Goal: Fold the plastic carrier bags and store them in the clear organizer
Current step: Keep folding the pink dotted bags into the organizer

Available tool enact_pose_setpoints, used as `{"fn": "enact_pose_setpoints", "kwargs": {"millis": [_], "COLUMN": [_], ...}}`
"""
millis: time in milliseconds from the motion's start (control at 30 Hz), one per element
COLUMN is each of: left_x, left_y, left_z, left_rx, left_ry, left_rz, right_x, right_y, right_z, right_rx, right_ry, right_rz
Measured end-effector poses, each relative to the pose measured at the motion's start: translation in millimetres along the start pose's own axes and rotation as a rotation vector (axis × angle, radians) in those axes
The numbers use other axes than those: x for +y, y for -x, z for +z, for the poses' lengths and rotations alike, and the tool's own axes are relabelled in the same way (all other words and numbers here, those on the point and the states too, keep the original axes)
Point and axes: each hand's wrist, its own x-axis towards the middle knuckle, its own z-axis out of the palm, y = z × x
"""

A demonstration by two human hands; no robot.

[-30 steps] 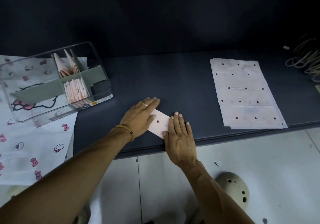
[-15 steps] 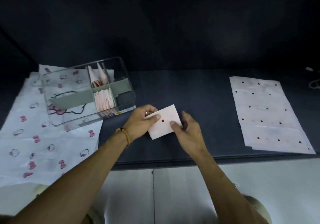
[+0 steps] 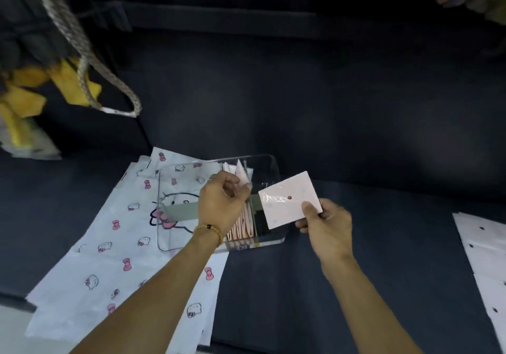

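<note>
My right hand (image 3: 325, 225) pinches a small folded white bag with a red dot (image 3: 287, 203) by its lower right corner and holds it tilted in the air over the right end of the clear organizer (image 3: 273, 161). My left hand (image 3: 219, 205) hovers over the organizer's middle with fingers curled. Its fingertips are against the upright folded bags at the back (image 3: 241, 170), and I see nothing gripped in it. More pink folded bags (image 3: 242, 226) stand in the front middle compartment beside a grey divider (image 3: 180, 211).
The organizer stands on a spread white bag with a pink cat and bow print (image 3: 109, 257) at the left of the dark table (image 3: 383, 244). Flat white dotted bags (image 3: 484, 257) lie at the right edge. A grey rope (image 3: 82, 60) and yellow cloth (image 3: 68, 85) hang upper left.
Both hands lifted the folded bag off the table. The left hand let go and moved over the organizer; the right hand now carries the bag alone above the organizer's right end. The view swung left.
</note>
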Motion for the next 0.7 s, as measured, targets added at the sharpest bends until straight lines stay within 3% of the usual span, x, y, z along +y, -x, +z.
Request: {"fn": "enact_pose_setpoints", "kwargs": {"millis": [67,200,433,500,600,700], "left_x": [-4,-8,-23,-24,-22,-22], "left_y": [-11,-24,-27,-27,-27,-24], "left_z": [7,21,-1,-4,-8,-12], "left_rx": [0.093,0.087,0.198,0.203,0.187,0.162], "left_ry": [-0.178,-0.391,-0.245,-0.226,-0.214,-0.201], "left_rz": [0.018,-0.052,-0.111,-0.117,-0.122,-0.069], "right_x": [2,3,-15,-18,-17,-16], "right_y": [-5,-15,-38,-42,-46,-45], "right_z": [8,20,63,81,100,119], "right_rx": [0.036,0.091,-0.025,0.002,0.079,-0.152], "right_ry": [-0.01,-0.057,-0.08,0.115,0.555,0.713], "right_rz": [0.005,-0.005,0.029,-0.056,-0.365,-0.35]}}
